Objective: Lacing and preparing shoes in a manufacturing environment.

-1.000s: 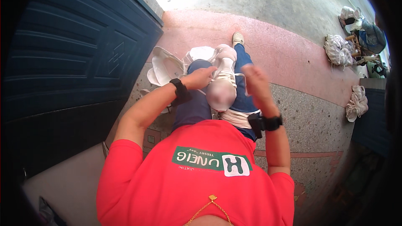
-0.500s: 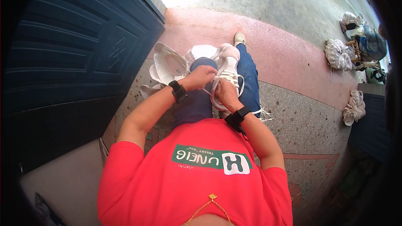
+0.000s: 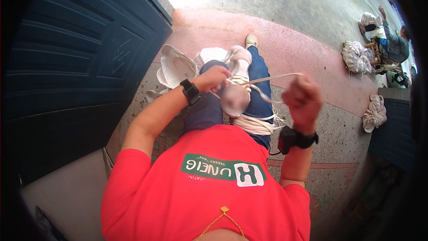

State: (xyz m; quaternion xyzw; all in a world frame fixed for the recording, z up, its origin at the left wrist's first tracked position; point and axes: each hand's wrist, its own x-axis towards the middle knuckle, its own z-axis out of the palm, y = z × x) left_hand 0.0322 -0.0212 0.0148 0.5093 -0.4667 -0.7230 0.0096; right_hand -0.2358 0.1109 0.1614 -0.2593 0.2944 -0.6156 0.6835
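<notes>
A pale white-and-pink sneaker lies across my thighs, its heel end toward me and partly blurred. My right hand is out to the right, closed in a blurred fist on a cream shoelace that stretches taut from the sneaker's eyelets. At the sneaker's left side, my left hand is closed, thumb and fingers pinched on lace by the eyelets. A slack loop of lace hangs between the sneaker and my right hand. A bundle of loose laces lies over my right thigh.
More white shoes sit beside my left leg, near a dark blue panelled door. At the far right, a person sits by a white heap of shoes. Another shoe pile lies nearer on the speckled floor.
My right hand has swung from the sneaker out to the right, drawing the lace taut. My left hand has stayed by the eyelets. The seated person on the right has raised an arm.
</notes>
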